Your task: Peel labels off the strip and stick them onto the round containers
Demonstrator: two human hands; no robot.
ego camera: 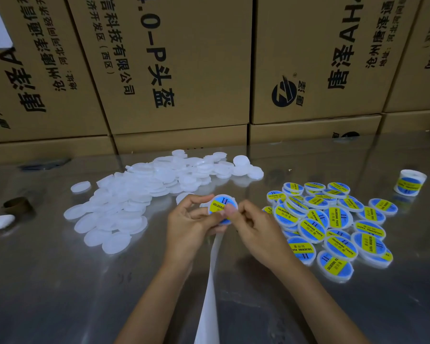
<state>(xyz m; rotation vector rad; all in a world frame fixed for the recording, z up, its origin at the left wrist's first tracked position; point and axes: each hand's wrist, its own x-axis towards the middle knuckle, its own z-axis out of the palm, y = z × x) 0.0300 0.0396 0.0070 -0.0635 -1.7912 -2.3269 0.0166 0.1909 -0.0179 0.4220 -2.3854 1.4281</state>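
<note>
Fingers of both hands pinch labelled container (strip hanging below).

Soft, dim overhead light is reflected off the metal tabletop, where hazy glare and mirrored images of the cardboard boxes are seen. The unlabelled white containers are blown out to a bluish glow, with detail lost. Faint shadows are cast beneath the forearms. Box edges are bowed by wide-angle distortion towards the corners, and the right thumb tip is slightly blurred.
</note>
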